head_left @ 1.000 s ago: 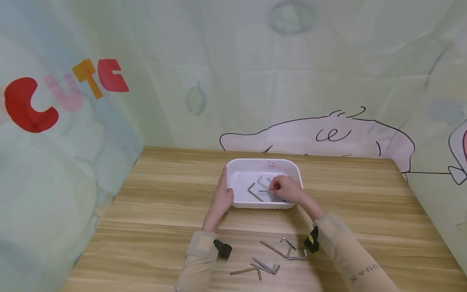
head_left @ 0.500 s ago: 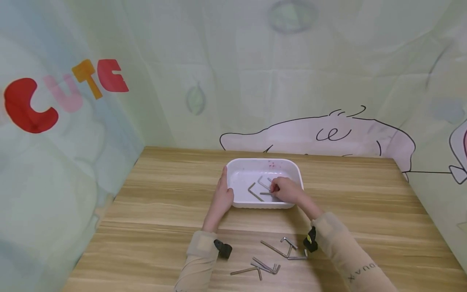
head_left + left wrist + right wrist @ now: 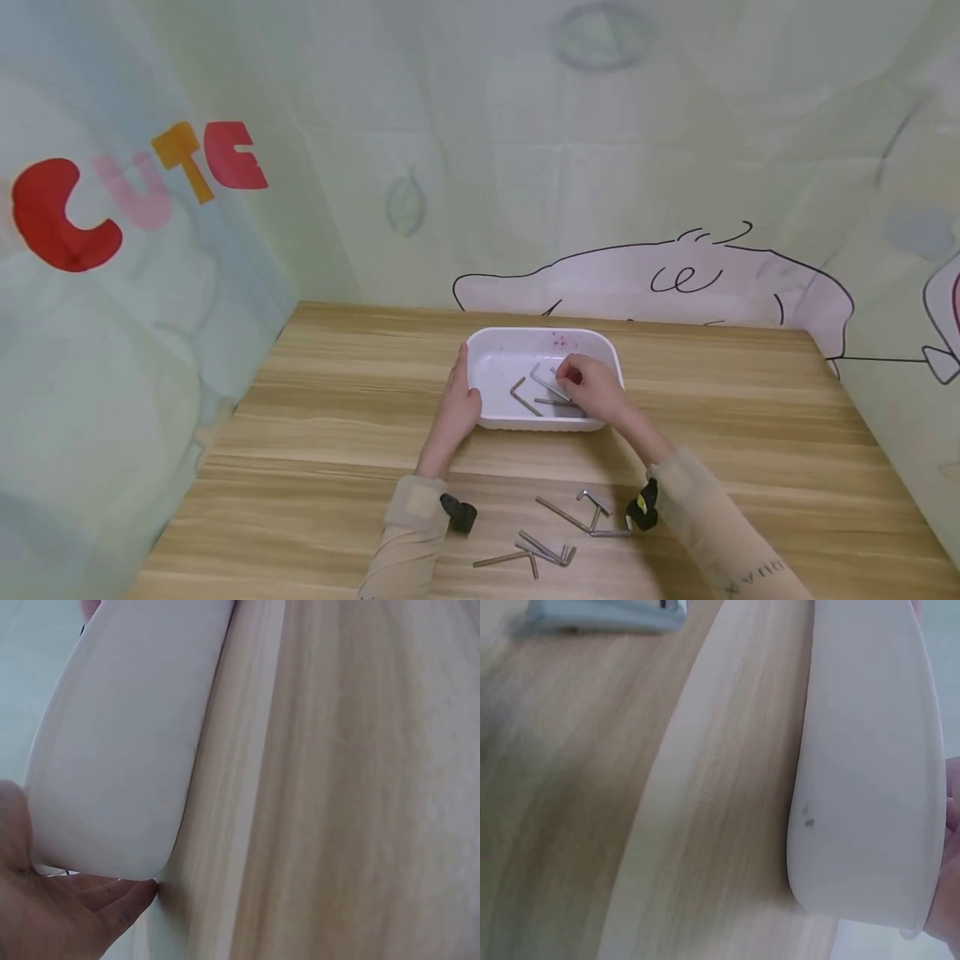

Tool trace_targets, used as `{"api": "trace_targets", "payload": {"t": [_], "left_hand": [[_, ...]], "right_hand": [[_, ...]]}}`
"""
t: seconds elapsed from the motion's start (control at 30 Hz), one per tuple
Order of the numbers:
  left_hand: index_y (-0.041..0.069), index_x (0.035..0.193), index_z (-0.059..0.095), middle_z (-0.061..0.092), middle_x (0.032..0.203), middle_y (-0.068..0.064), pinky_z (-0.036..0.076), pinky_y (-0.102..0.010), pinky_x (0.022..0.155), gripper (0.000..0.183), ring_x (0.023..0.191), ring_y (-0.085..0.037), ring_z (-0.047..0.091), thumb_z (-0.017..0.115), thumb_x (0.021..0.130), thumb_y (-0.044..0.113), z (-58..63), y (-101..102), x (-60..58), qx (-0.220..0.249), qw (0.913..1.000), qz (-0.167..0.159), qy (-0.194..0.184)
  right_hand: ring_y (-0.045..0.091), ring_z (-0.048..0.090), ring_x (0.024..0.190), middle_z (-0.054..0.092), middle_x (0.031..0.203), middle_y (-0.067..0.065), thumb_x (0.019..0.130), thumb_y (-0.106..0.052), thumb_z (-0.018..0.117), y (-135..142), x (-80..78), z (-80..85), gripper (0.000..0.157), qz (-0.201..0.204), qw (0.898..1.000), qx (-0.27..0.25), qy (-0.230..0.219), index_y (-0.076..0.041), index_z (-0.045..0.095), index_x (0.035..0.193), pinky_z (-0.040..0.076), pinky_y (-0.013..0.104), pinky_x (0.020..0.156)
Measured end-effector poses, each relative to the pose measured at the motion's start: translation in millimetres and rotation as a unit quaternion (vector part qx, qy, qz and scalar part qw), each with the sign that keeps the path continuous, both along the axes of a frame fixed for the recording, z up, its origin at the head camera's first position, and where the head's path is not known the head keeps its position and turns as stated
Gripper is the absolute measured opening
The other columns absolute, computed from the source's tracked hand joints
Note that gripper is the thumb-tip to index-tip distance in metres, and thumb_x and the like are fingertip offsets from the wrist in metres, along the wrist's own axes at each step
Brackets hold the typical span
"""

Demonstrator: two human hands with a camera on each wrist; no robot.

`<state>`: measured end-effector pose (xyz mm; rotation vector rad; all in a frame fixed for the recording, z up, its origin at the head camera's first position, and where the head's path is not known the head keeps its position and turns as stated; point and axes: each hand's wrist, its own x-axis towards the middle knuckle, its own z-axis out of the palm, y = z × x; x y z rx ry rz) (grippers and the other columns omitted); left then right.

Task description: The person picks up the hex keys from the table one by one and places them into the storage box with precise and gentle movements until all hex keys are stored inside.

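Observation:
A white plastic tray [image 3: 543,423] stands on the wooden table with several L-shaped hex keys inside, among them a brownish one [image 3: 513,392] and a pale one [image 3: 536,375]. My left hand [image 3: 457,404] holds the tray's left end, its thumb by the near corner; the left wrist view shows fingers against the end wall. Over the right part of the tray is my right hand [image 3: 596,390], fingers bent and no hex key seen between them. Just below it lies another hex key [image 3: 551,402], partly hidden by the hand.
More hex keys lie on the table nearer me: one group [image 3: 540,548] in front, another [image 3: 592,521] to its right, near the right wrist's black camera [image 3: 642,504]. Behind the table hangs a printed curtain [image 3: 480,167].
My right hand has lowered a hex key into the tray, let go of it and lifted slightly. The left hand stays on the tray.

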<state>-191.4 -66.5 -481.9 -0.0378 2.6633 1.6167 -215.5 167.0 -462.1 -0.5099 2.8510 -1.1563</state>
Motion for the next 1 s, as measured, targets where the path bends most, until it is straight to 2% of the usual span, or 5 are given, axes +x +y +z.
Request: {"api": "trace_targets", "payload": {"t": [0.2, 0.5, 0.87, 1.0], "left_hand": [[0.011, 0.156, 0.006, 0.016, 0.161, -0.018, 0.020, -0.048, 0.121, 0.072, 0.147, -0.034, 0.020, 0.035, 0.091, -0.003, 0.5, 0.8, 0.0, 0.001, 1.0000, 0.000, -0.001], [0.011, 0.156, 0.005, 0.017, 0.160, -0.018, 0.020, -0.049, 0.120, 0.073, 0.147, -0.035, 0.020, 0.035, 0.091, -0.003, 0.8, 0.8, -0.6, 0.002, 1.0000, -0.003, 0.001], [0.009, 0.156, 0.007, 0.020, 0.159, -0.021, 0.023, -0.050, 0.120, 0.073, 0.146, -0.035, 0.023, 0.035, 0.090, -0.004, 1.5, -0.3, 0.9, 0.000, 0.9999, -0.004, 0.013], [0.009, 0.156, 0.007, 0.020, 0.159, -0.021, 0.023, -0.049, 0.120, 0.072, 0.146, -0.036, 0.023, 0.035, 0.090, -0.004, 1.6, -0.7, 0.4, 0.001, 0.9999, -0.005, 0.013]], "right_hand": [[0.012, 0.051, 0.069, 0.061, 0.075, 0.007, 0.087, -0.006, 0.063, -1.8, 7.1, 6.3, 0.007, -0.010, 0.999, -0.040, 0.022, 0.001, 0.063, 0.088, 0.043, 0.020, 0.061], [0.014, 0.052, 0.074, 0.062, 0.078, 0.005, 0.087, -0.006, 0.064, -4.3, 16.7, 10.4, 0.005, -0.022, 0.999, -0.043, 0.009, -0.002, 0.064, 0.089, 0.044, 0.021, 0.064], [0.013, 0.053, 0.076, 0.063, 0.081, 0.005, 0.088, -0.009, 0.065, -0.8, 28.6, 14.4, 0.007, -0.026, 0.998, -0.057, 0.016, -0.003, 0.064, 0.089, 0.045, 0.022, 0.067], [0.013, 0.053, 0.077, 0.063, 0.080, 0.005, 0.087, -0.008, 0.066, -0.2, 34.1, 18.4, 0.005, -0.024, 0.998, -0.062, 0.016, -0.003, 0.065, 0.087, 0.048, 0.029, 0.070]]}}
